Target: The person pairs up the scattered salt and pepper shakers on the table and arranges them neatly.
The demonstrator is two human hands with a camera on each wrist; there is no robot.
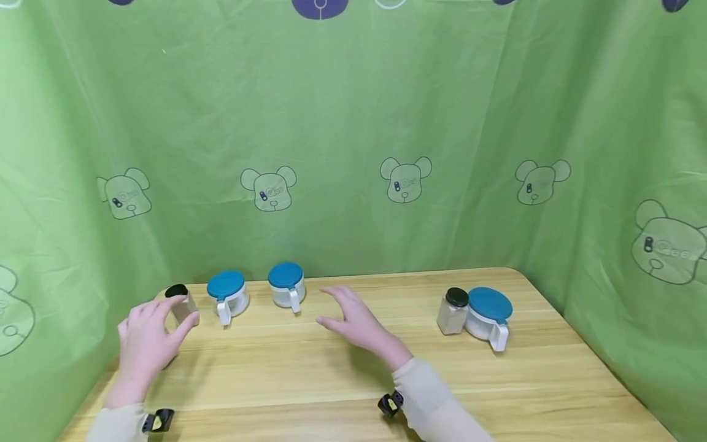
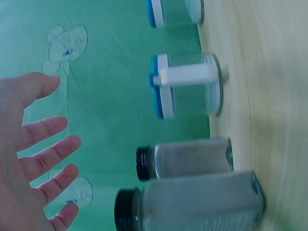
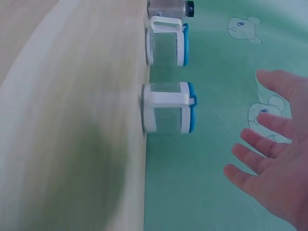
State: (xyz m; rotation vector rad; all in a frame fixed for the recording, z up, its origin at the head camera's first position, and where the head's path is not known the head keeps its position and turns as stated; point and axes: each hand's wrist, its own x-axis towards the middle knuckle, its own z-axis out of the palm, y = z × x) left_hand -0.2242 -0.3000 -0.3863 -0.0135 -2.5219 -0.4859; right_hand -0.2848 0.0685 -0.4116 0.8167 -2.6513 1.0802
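My left hand (image 1: 146, 337) is held over the left side of the table, fingers spread and nothing in its grasp. Past its fingertips stands a clear jar with a black lid (image 1: 188, 310). The left wrist view shows two such jars side by side, a nearer jar (image 2: 202, 204) and a farther jar (image 2: 192, 160); in the head view my hand mostly hides the nearer one. My right hand (image 1: 359, 322) hovers near the middle, fingers apart and holding nothing. To its left are two blue-lidded jars with white handles, one jar (image 1: 295, 298) closer to it and another jar (image 1: 237, 304) farther left.
On the right of the wooden table (image 1: 309, 380) a black-lidded jar (image 1: 452, 316) stands beside a larger blue-lidded jar (image 1: 480, 325) with a white handle. A green curtain (image 1: 342, 233) printed with bear heads surrounds the table's back and sides.
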